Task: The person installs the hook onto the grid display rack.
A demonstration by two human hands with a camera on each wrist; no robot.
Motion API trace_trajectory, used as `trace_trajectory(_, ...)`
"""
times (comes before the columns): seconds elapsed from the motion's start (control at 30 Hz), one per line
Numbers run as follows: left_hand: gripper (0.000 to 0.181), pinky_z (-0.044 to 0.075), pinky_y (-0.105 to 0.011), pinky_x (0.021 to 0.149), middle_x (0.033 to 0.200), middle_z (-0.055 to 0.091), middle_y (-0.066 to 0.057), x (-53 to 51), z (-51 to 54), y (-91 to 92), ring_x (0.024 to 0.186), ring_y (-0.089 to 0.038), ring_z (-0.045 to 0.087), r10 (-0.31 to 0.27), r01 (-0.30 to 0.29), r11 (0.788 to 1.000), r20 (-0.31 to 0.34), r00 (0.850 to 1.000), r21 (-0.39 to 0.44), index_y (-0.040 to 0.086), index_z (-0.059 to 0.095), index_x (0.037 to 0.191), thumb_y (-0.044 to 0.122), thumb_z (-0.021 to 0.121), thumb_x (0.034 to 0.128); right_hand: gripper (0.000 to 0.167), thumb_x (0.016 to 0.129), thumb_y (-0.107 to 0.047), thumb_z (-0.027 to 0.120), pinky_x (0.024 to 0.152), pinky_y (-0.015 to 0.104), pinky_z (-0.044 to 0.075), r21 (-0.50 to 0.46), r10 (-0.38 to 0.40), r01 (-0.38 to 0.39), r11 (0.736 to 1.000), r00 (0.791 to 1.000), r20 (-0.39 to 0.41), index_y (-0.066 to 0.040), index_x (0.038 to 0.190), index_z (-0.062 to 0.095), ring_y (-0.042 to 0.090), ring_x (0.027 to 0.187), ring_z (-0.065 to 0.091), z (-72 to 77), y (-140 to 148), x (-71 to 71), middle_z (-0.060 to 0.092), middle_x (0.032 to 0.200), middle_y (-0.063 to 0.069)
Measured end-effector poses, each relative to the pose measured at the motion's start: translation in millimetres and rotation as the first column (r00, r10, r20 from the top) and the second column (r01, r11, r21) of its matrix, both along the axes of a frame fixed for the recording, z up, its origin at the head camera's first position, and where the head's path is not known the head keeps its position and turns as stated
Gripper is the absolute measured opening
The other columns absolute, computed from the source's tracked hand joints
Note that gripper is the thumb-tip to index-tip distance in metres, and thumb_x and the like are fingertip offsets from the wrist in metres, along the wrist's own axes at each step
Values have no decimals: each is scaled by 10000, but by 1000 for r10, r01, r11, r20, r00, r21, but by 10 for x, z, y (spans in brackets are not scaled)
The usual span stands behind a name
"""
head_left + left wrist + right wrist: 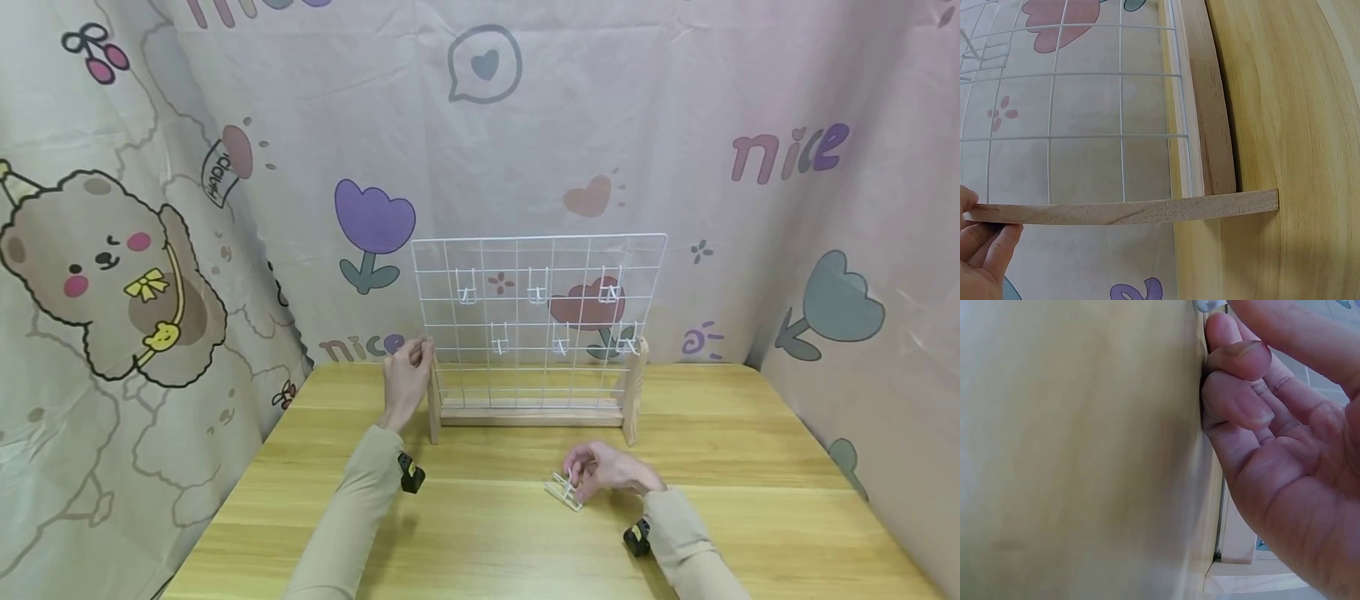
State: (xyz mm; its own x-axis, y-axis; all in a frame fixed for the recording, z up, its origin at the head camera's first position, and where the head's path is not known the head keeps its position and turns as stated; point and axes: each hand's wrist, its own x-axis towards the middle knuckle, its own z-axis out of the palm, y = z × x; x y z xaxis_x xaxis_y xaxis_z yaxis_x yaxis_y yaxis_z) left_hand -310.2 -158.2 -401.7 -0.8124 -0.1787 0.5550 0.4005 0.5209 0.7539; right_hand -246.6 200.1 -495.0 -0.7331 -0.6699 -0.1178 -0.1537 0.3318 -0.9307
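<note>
A white wire grid panel [540,238] stands upright in a wooden stand. My left hand [407,379] holds the top of the stand's left post [433,412]; in the left wrist view the thumb and fingers lie on either side of that post [1122,211]. Several white hooks [537,294] hang on the grid in two rows. In front of the stand, low over the table, my right hand [611,469] pinches a small white wire hook [562,492]. The right wrist view shows curled fingers [1238,400] and only a white bit of the hook at the top edge.
The wooden table [480,533] carries the stand near its back edge. A patterned cloth [300,100] hangs behind and on both sides. Black wrist devices are on the left sleeve [348,508] and the right sleeve [690,542].
</note>
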Motion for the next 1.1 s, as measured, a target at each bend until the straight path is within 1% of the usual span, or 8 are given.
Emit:
trace_trajectory(0.27, 320, 599, -424, 897, 1188, 690, -274, 3, 8, 7, 1082, -386, 711, -10, 10, 1000, 13, 1000, 3, -78, 642, 1239, 133, 625, 999, 396, 680, 136, 755, 712, 207, 546, 38, -27, 27, 999, 1000, -7, 114, 1048, 611, 134, 779, 609, 19, -5, 8, 680, 888, 166)
trace_trajectory(0.53, 299, 598, -443, 894, 1167, 695, -279, -8, 5, 7, 1067, -393, 712, -3, 3, 1000, -11, 1000, -11, -84, 647, 1222, 95, 638, 982, 398, 683, 138, 733, 711, 204, 553, 32, -18, 19, 999, 1000, -16, 121, 1062, 615, 127, 783, 617, 20, -10, 16, 686, 900, 189)
trace_trajectory(0.67, 294, 597, -453, 899, 1159, 697, -279, -11, 1, 3, 1064, -393, 713, 2, -2, 1000, -14, 1000, -11, -80, 652, 1218, 95, 640, 982, 351, 680, 125, 726, 704, 200, 540, 51, -27, 28, 998, 999, -34, 104, 1022, 649, 131, 788, 602, 24, -3, 23, 698, 910, 154)
trace_trajectory(0.77, 297, 600, -451, 907, 1157, 702, -273, -14, -2, -1, 1066, -382, 716, 3, -4, 1000, -17, 1000, -13, -75, 659, 1212, 120, 636, 990, 313, 682, 114, 726, 697, 192, 536, 58, -26, 28, 998, 999, -33, 95, 989, 669, 115, 774, 602, 33, -1, 29, 711, 901, 136)
trace_trajectory(0.9, 311, 600, -444, 908, 1162, 702, -271, -21, -8, -6, 1070, -377, 716, 0, -1, 1000, -17, 1000, -15, -78, 656, 1216, 142, 629, 998, 298, 689, 113, 726, 679, 173, 539, 45, -19, 20, 999, 1000, -11, 111, 982, 674, 99, 751, 603, 43, -3, 35, 712, 894, 165)
trace_trajectory(1.0, 311, 599, -441, 906, 1165, 700, -272, -15, -8, -6, 1072, -378, 715, -2, 2, 1000, -15, 1000, -12, -79, 654, 1219, 136, 631, 995, 298, 690, 116, 726, 666, 164, 534, 41, -18, 19, 999, 1000, -14, 118, 984, 678, 101, 742, 594, 47, -2, 38, 707, 898, 207)
trace_trajectory(1.1, 299, 599, -439, 906, 1164, 701, -273, -15, -11, -3, 1071, -380, 716, -2, 2, 1000, -14, 1000, -8, -79, 655, 1216, 116, 634, 990, 292, 693, 114, 729, 663, 164, 531, 51, -24, 25, 998, 999, -22, 111, 981, 685, 99, 738, 592, 47, 1, 40, 706, 894, 206)
